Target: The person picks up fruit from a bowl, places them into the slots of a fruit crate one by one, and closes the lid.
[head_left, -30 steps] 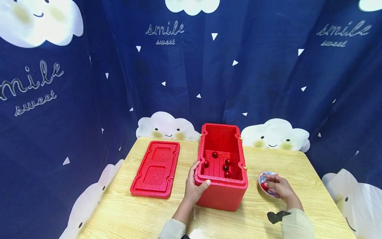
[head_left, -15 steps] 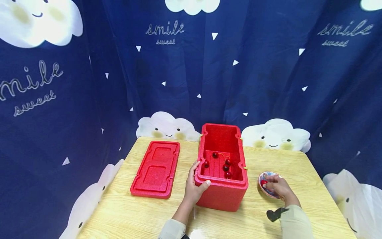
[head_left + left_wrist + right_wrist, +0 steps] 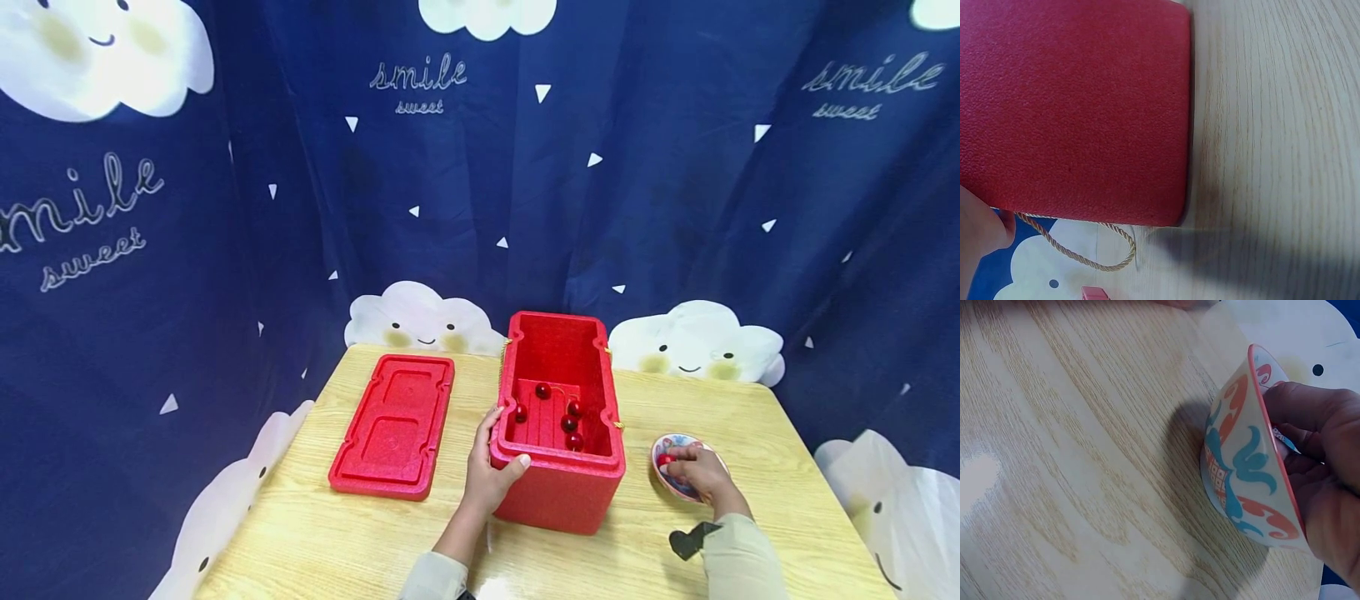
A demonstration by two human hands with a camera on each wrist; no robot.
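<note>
A deep red foam box (image 3: 558,500) stands open-topped at the middle of the table, with several dark red cherries (image 3: 568,423) on its floor. My left hand (image 3: 487,475) grips the box's near left corner, thumb over the front rim and fingers along the left side. To the right, a small bowl (image 3: 1247,462) with an orange and teal pattern and a red rim sits on the table. My right hand (image 3: 697,471) reaches into it, pinching a bright red cherry (image 3: 664,460) between thumb and fingers. In the right wrist view the bowl wall hides the fingertips.
A red lid (image 3: 393,425) with two recessed panels lies on the wooden table (image 3: 360,550) left of the box. Gold cord (image 3: 1072,253) hangs at the box's side. A dark blue curtain (image 3: 450,183) with white clouds encloses the table's back and sides.
The fingers of my right hand have closed on the red cherry inside the bowl. My left hand keeps its place on the box, and the lid has not moved.
</note>
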